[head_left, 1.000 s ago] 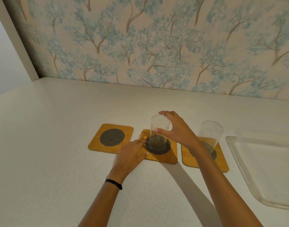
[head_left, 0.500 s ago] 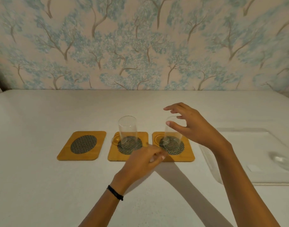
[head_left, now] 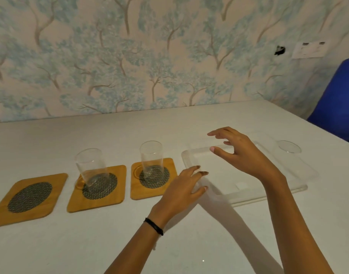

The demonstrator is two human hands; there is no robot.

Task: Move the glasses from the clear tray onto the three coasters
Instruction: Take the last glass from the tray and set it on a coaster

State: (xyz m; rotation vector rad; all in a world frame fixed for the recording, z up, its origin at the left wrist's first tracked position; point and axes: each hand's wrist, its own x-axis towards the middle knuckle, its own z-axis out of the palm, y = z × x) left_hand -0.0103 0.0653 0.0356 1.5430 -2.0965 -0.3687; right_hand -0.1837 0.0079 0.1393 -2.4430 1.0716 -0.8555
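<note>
Three wooden coasters with dark mesh centres lie in a row on the white table. The left coaster (head_left: 29,198) is bare. A clear glass (head_left: 91,167) stands upright on the middle coaster (head_left: 97,189), and a second clear glass (head_left: 151,158) stands on the right coaster (head_left: 154,178). A third glass (head_left: 289,146) sits at the far right corner of the clear tray (head_left: 247,191). My right hand (head_left: 241,153) hovers over the tray, fingers spread and holding nothing. My left hand (head_left: 182,189) rests at the tray's near left corner, fingers loosely apart.
A patterned wallpaper wall runs along the table's far edge. A blue chair (head_left: 340,97) stands beyond the table's right edge. A white socket plate (head_left: 309,49) is on the wall at the upper right.
My right hand let go of the glass on the middle coaster and moved right over the tray. My left hand moved right from the middle coaster to the tray's corner. The view panned right.
</note>
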